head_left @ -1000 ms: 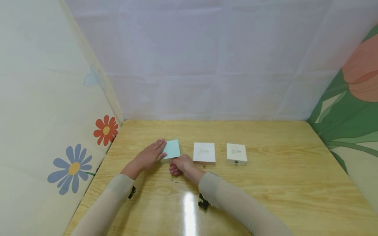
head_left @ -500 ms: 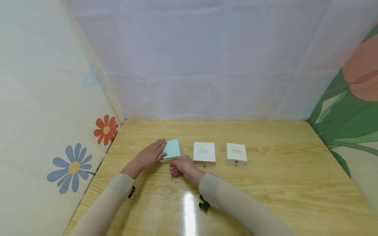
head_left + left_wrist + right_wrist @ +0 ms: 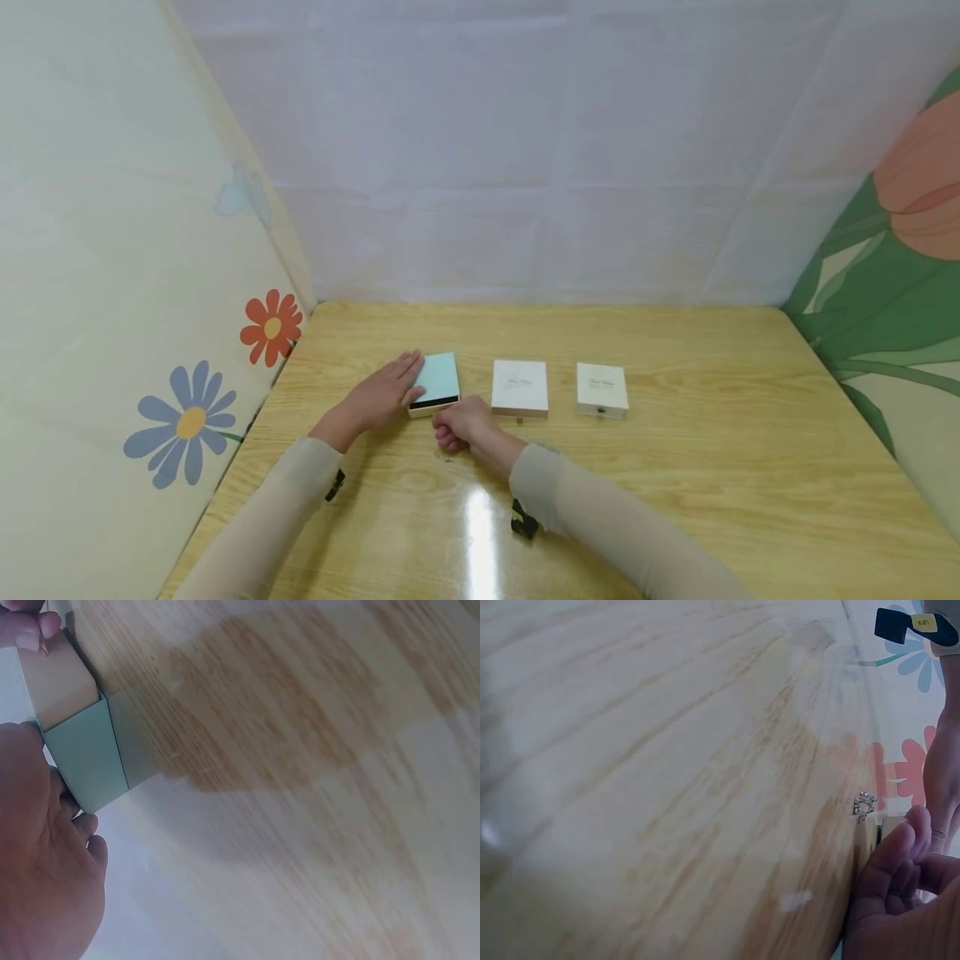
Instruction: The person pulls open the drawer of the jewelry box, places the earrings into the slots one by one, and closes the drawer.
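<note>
A teal drawer-style gift box [image 3: 441, 375] sits at the left of the row. My left hand [image 3: 378, 394] rests along its left side, fingers straight over the top edge. The cream drawer [image 3: 64, 682] is partly out of the teal sleeve [image 3: 88, 750], and a dark strip of its inside shows. At the drawer's front, my right hand [image 3: 467, 419] pinches a thin pull tab [image 3: 44, 649] between thumb and finger, the other fingers curled. A small silvery piece of jewellery [image 3: 865, 804] lies on the table by the right hand.
Two more boxes, one white [image 3: 519, 385] and a smaller cream one [image 3: 602, 387], stand to the right on the wooden table [image 3: 712, 467]. Each has a small tab at its front. A pale cloth wall [image 3: 480, 167] rises behind the table.
The drawer has slid out toward me from the teal sleeve, baring a widening dark strip. My right hand has shifted very slightly; my left hand stays on the box.
</note>
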Motion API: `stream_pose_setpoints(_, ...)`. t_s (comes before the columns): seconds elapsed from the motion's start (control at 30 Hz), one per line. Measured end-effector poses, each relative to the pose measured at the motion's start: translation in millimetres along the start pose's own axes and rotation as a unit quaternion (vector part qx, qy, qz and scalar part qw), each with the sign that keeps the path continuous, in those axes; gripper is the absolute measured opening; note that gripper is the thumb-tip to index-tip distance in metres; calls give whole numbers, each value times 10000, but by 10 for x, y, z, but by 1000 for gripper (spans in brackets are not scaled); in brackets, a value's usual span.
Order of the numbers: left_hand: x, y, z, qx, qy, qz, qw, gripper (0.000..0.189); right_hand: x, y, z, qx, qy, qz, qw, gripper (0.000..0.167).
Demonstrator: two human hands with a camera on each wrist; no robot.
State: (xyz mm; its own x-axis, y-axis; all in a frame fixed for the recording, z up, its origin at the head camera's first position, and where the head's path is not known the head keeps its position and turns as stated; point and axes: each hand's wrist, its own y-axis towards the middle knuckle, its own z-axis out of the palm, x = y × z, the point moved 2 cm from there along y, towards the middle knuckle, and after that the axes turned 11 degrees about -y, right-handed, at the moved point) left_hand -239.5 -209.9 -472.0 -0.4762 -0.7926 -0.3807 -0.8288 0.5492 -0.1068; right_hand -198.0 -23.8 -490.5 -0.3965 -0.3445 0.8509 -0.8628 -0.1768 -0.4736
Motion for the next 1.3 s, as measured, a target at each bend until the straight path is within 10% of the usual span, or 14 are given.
stream_pose_setpoints(1.3,-21,-4,12,28,81,-10,10000,65,-53,-181,6,117,-13,-157,9998,10)
